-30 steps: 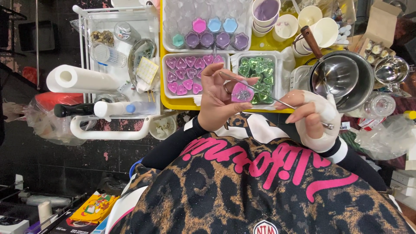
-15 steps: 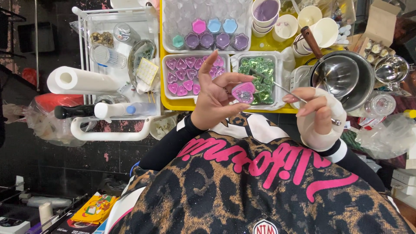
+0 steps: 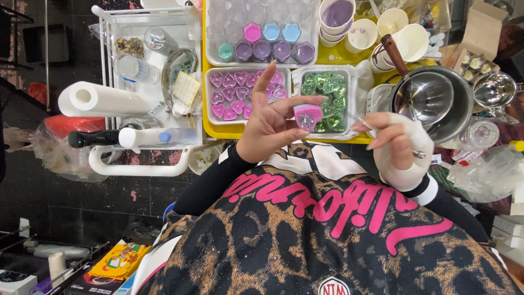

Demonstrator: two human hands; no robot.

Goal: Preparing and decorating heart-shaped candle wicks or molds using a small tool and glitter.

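My left hand (image 3: 267, 128) pinches a small pink heart-shaped piece (image 3: 307, 116) with silver glitter on its face between thumb and middle fingers, index finger stretched upward. My right hand (image 3: 396, 145), wrapped in white bandage with a ring on one finger, holds a thin metal pick (image 3: 364, 122) whose tip points toward the heart, a little apart from it. Both hands hover over the near edge of a yellow tray (image 3: 221, 131). Behind them lie a white mould of pink and purple hearts (image 3: 240, 95) and one of green glitter hearts (image 3: 327, 90).
A steel pot (image 3: 436, 101) with a brown handle stands right of the tray, with a smaller steel bowl (image 3: 494, 90) beyond. Purple-filled and cream cups (image 3: 349, 22) sit at the back. A white cart (image 3: 147, 82) with a paper towel roll (image 3: 101, 100) and bottles is on the left.
My left fingers have uncurled from over the heart, the index now pointing up, while the heart stays pinched. My right hand with the pick has shifted only slightly.
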